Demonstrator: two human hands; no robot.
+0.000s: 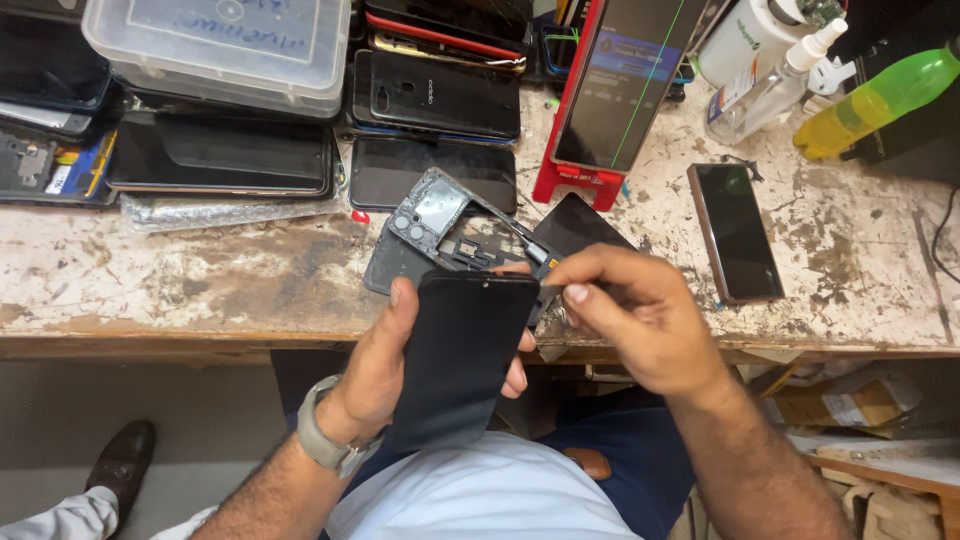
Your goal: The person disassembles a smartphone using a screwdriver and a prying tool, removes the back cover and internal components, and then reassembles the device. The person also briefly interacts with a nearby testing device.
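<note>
My left hand [385, 365] grips a black phone screen panel [460, 355] upright by its edges, just over the bench's front edge. My right hand [640, 315] pinches at the panel's top right corner, where a small flex strip sticks out. Behind the panel a grey phone frame with camera holes [425, 225] lies on the bench, and a dark back cover [585, 225] rests beside it. A grey watch sits on my left wrist.
A worn, stained workbench [200, 270] carries stacks of phones and screens [220, 155] at the back, a clear plastic box [220, 45], a lit phone in a red stand [615, 90], a dark phone [735, 230], and spray bottles [880, 95]. Another person's shoe [120, 460] is lower left.
</note>
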